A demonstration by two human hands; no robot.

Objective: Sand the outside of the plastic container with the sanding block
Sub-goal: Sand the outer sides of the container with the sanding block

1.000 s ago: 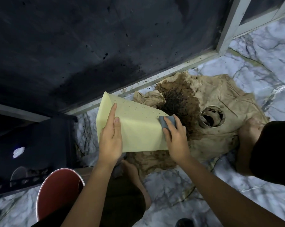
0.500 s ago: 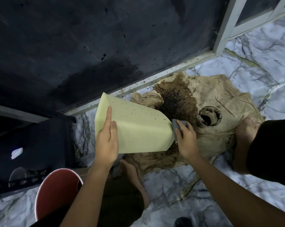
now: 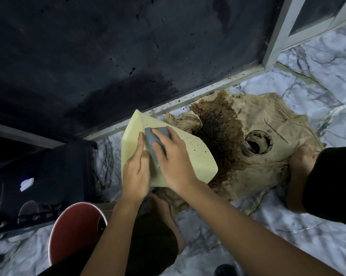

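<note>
The pale yellow plastic container (image 3: pixel 190 156) lies tilted on its side over a marble floor (image 3: pixel 299 232), its narrow end pointing right toward a brown, stained cloth (image 3: pixel 267 124) spread on that floor. The left hand (image 3: pixel 135 172) lies flat against the container's near left side, fingers stretched along the wall and steadying it. The right hand (image 3: pixel 174 160) is closed around a grey sanding block (image 3: pixel 155 140), pressing it onto the upper outer face of the container, just beside the left hand's fingertips; thumb and fingers wrap the block's edges. Small dark specks dot the container's surface to the right of the block. On the cloth, right of the container, sits 1 round can (image 3: pixel 257 143) with a dark inside. Beyond the container, a pale metal frame (image 3: pixel 208 92) runs along the base of a dark wall panel (image 3: pixel 128 56). At near left stands a red bucket (image 3: pixel 74 232), and further left a black crate (image 3: pixel 38 176). The person's bare feet rest on the cloth's edges.
</note>
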